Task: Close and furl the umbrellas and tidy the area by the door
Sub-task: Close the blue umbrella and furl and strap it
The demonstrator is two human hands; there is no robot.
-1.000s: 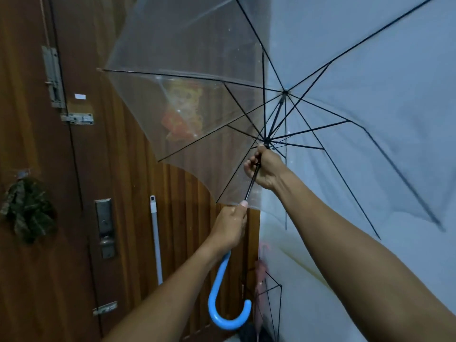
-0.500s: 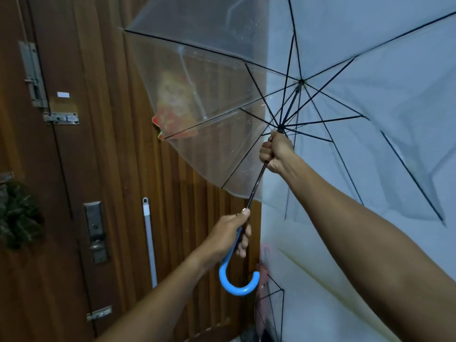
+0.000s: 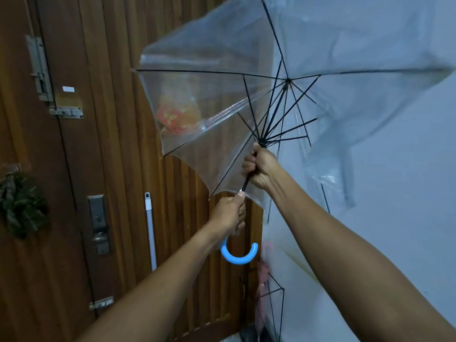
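Nearby, perhaps another umbrella (image 3: 269,299), half-hidden.

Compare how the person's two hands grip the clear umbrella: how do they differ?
The left hand grips low, atop the blue hooked handle; the right hand grips higher, on the black shaft just under the rib hub. The left thumb points up the shaft; the right is a closed fist. Both hold one clear umbrella.

Only a sliver of the floor (image 3: 230,340) shows, pale, at the bottom edge of the view, in the corner where the wooden door (image 3: 111,169) meets the wall (image 3: 407,193). A small umbrella (image 3: 270,299) with black ribs and a pink stem stands in that corner, close to the wall. A dark heap (image 3: 249,334), too dim to identify, lies at its base. A white pole (image 3: 150,230) leans against the door, its foot hidden.
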